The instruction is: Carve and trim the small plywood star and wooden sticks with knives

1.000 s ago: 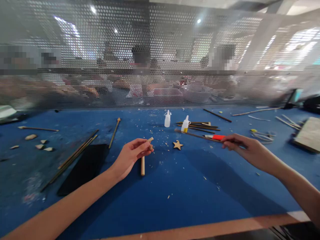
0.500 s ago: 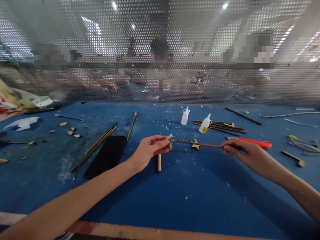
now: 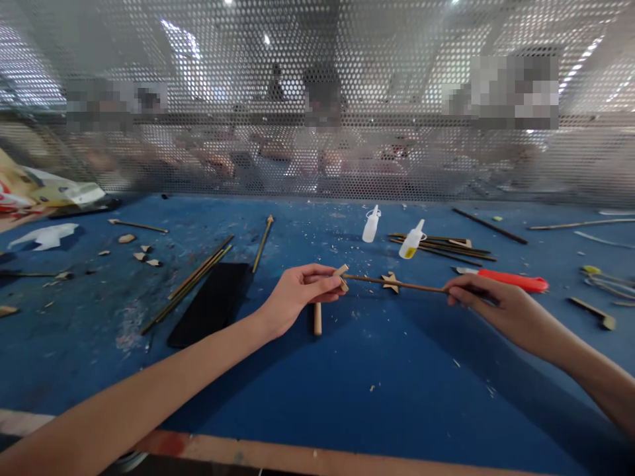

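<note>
Between its thumb and fingers my left hand [image 3: 310, 287] pinches a small pale wooden piece [image 3: 342, 270], partly hidden by the fingertips. My right hand [image 3: 479, 294] grips the far end of a thin brown stick [image 3: 417, 286]. The stick's other end meets the wooden piece at my left fingertips; whether it sits in it I cannot tell. Just behind the stick, a small wooden star [image 3: 390, 282] lies on the blue table. Below my left hand lies a short round wooden rod [image 3: 317, 319]. A red-handled craft knife [image 3: 518, 280] rests beyond my right hand.
Two small glue bottles [image 3: 371, 223] [image 3: 412, 239] stand near a bundle of thin sticks [image 3: 446, 247]. A black phone-like slab [image 3: 211, 304] lies left beside more sticks [image 3: 191, 284]. Wood scraps [image 3: 140, 256] are scattered about. A perforated metal screen [image 3: 278, 158] closes the back, people behind it.
The camera view has shifted slightly. Both hands keep their grips on the wooden piece and the stick, with hardly any movement between them.
</note>
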`<state>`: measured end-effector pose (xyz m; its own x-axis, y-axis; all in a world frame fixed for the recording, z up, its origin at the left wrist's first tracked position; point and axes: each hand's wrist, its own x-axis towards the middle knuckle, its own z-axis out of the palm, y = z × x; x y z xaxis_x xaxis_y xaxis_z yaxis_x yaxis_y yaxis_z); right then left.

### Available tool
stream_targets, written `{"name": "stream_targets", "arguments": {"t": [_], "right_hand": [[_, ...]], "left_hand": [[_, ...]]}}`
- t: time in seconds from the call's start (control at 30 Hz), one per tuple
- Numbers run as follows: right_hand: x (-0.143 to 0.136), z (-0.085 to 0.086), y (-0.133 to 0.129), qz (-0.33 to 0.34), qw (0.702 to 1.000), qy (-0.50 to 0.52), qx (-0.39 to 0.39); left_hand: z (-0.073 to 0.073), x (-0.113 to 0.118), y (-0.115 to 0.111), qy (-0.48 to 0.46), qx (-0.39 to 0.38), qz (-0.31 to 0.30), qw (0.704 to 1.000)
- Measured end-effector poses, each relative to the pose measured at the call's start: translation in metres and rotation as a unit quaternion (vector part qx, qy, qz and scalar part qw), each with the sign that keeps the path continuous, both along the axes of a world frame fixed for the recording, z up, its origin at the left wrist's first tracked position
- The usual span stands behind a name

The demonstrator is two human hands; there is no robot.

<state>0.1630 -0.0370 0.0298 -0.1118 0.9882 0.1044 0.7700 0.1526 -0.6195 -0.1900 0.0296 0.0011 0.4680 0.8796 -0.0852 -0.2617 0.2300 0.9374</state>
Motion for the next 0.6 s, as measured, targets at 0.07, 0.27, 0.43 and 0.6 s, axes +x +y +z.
{"name": "stream_targets", "arguments": {"t": [0.07, 0.27, 0.43, 0.6], "right_hand": [[-0.0005, 0.0002, -0.0005, -0.002, 1.0, 0.001, -0.004], [-0.0023, 0.0021, -0.0023, -0.006, 1.0, -0.009, -0.01], [-0.0024, 0.001, -0.0031, -0.01, 1.0, -0.006, 0.002], [-0.0005, -0.0011, -0.0029, -0.009, 1.0, -0.02, 0.02]], "left_hand": [[-0.0008, 0.0002, 0.0003, 0.004, -0.001, 0.004, 1.0], [-0.0001, 0.0003, 0.0, 0.019, 0.013, 0.004, 1.0], [0.0003, 0.0001, -0.0003, 0.024, 0.015, 0.009, 1.0], [-0.0001, -0.0002, -0.0001, 0.029, 0.009, 0.003, 1.0]]}}
